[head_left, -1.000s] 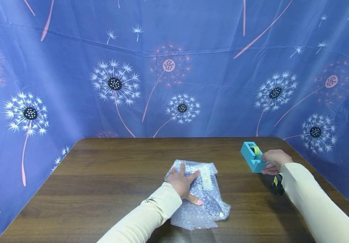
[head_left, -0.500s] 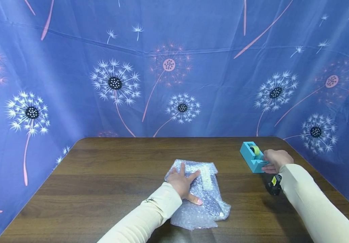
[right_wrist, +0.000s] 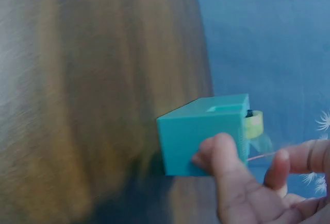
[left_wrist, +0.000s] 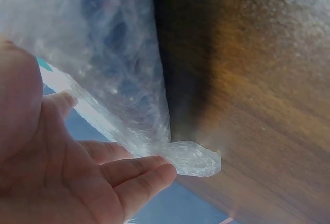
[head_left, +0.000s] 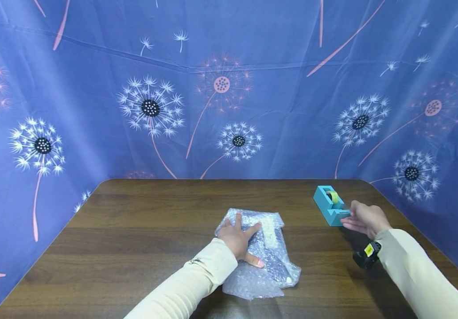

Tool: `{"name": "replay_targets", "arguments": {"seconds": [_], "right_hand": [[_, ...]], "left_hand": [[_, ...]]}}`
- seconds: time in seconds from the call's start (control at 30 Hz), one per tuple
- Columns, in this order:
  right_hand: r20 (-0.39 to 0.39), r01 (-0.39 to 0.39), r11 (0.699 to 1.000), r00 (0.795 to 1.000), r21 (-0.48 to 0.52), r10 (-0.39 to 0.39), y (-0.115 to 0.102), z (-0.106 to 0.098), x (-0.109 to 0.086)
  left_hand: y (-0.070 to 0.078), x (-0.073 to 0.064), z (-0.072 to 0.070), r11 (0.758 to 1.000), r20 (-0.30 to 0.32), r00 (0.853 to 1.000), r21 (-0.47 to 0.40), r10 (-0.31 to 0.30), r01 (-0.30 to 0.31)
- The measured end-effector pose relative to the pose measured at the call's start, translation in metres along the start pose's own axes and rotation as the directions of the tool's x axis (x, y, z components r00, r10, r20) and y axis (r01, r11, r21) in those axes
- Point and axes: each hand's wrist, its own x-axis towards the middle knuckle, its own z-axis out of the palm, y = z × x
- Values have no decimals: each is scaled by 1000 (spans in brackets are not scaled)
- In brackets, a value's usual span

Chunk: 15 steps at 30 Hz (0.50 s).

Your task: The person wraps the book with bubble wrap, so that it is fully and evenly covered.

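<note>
My left hand (head_left: 238,241) lies spread on a bubble-wrap package (head_left: 269,261) in the head view, pressing it to the table. In the left wrist view its fingers stretch along the edge of the bubble wrap (left_wrist: 118,80). Over to the right stands a turquoise tape dispenser (head_left: 327,208) with a roll of yellowish tape (head_left: 332,196). At its front end is my right hand (head_left: 368,218). Some fingertips rest against the dispenser's front face (right_wrist: 196,131) in the right wrist view, while others pinch what appears to be the thin tape end.
A brown wooden table (head_left: 133,230) bears everything. Behind it hangs a blue curtain (head_left: 285,110) with dandelion prints. A black wrist camera (head_left: 366,255) with a yellow label sits below my right wrist.
My right wrist has turned and moved slightly right and toward me, showing more of its camera. The left hand stays on the bubble-wrap package.
</note>
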Motion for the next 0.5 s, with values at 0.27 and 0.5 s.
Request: {"name": "replay_targets", "arguments": {"seconds": [0.27, 0.5], "right_hand": [[23, 31, 980, 999, 197, -36, 19, -1, -5], [40, 85, 943, 994, 323, -103, 36, -2, -8]], "left_hand": [[-1, 0, 0, 1000, -3, 1000, 6, 11, -11], [0, 0, 0, 1000, 1, 1000, -8, 9, -9]]}}
